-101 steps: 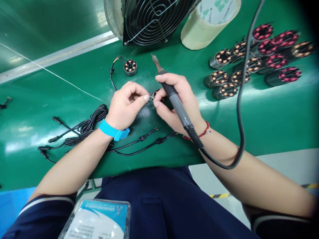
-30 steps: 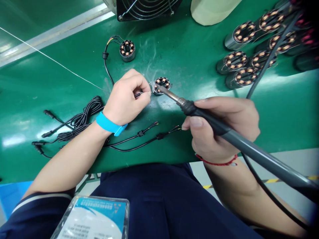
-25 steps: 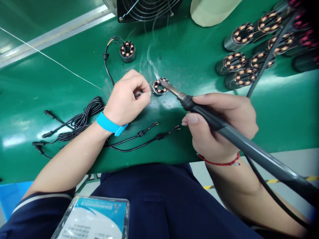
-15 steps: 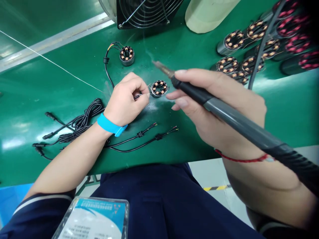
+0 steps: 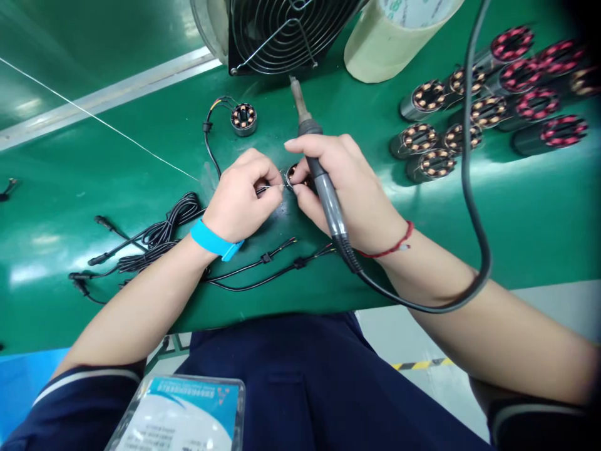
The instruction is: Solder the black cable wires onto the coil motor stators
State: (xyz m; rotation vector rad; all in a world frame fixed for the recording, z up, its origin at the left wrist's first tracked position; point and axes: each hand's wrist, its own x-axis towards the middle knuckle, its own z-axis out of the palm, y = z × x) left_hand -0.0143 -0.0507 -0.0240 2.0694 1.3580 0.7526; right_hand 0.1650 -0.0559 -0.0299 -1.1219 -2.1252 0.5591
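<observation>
My right hand [image 5: 345,188] is closed around a soldering iron [image 5: 328,197], whose tip points up and away, towards the fan. The thumb and fingertips of that hand are at a small motor stator [image 5: 292,175] with copper windings, which they partly cover. My left hand [image 5: 246,194] pinches a black cable's end [image 5: 263,188] just left of the stator; a thin silvery wire shows between the two hands' fingertips. Beyond my left hand stands another stator [image 5: 243,119] with a black cable joined to it by coloured leads.
A fan [image 5: 286,37] stands at the back beside a large tape roll [image 5: 375,47]. Several stators [image 5: 436,164] stand at the right. Coiled black cables [image 5: 169,219] lie at left. A thin pale strand [image 5: 117,128] runs in from the upper left. The iron's cord [image 5: 469,156] loops over my right forearm.
My right hand has moved away from the camera and leftward to the stator, with the iron swung from slanting to nearly upright in view. My left hand keeps its pinch, almost still.
</observation>
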